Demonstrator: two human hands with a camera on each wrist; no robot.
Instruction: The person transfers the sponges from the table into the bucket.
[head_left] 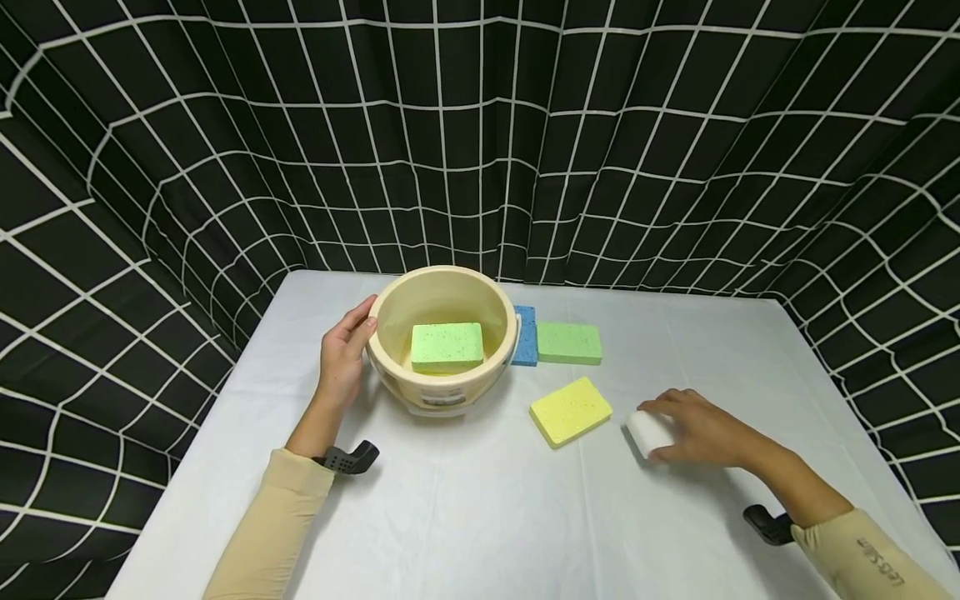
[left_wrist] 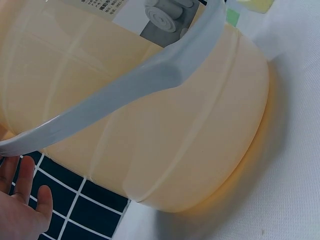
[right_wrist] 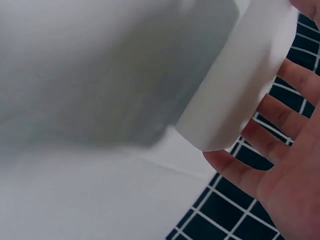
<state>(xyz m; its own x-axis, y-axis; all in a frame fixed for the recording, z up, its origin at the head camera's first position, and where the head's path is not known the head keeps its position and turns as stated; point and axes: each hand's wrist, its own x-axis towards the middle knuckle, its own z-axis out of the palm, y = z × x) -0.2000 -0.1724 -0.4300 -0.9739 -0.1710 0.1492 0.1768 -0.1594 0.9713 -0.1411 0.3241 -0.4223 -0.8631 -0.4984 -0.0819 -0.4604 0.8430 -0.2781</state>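
In the head view, my left hand [head_left: 345,346] rests against the left side of a cream bucket [head_left: 442,392], thumb at the rim. Its fingers [left_wrist: 22,180] look fairly straight beside the grey handle [left_wrist: 125,90] in the left wrist view. A green sponge [head_left: 447,346] lies inside the bucket. Over the right part of the table, my right hand [head_left: 701,429] holds a smooth white block [head_left: 648,433] between thumb and fingers. Close up, the white block [right_wrist: 240,80] has a rounded edge, with fingertips along one side. A yellow sponge [head_left: 570,412] lies left of this hand.
Behind the yellow sponge lies another green sponge [head_left: 569,343], beside a blue sponge [head_left: 527,336] that the bucket partly covers. A white cloth [head_left: 480,517] spreads over the table. Black curtains with white grid lines [head_left: 480,142] enclose its back and sides.
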